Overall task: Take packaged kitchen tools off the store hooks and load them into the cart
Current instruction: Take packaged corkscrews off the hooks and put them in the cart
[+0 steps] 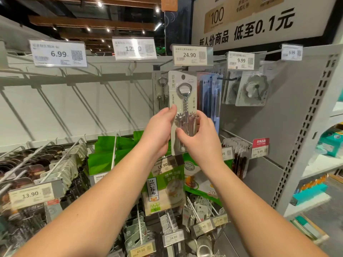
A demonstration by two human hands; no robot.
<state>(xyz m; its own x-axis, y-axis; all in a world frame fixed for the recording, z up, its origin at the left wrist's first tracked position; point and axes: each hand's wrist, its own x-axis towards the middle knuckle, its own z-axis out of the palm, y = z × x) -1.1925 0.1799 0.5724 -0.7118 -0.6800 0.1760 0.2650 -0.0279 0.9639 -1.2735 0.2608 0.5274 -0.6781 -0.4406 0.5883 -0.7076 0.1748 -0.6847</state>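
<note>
Hands (182, 133) flank packaged corkscrew (183, 101) (both gripping it).

Bright, even store light from small ceiling spotlights (99, 4); glare washes out the 12.x price tag (134, 48); wide-angle bending and motion blur toward the right edge

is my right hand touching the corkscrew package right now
Touching. The head view shows the right hand with thumb and fingers curled around the corkscrew package, overlapping its lower front.
</note>
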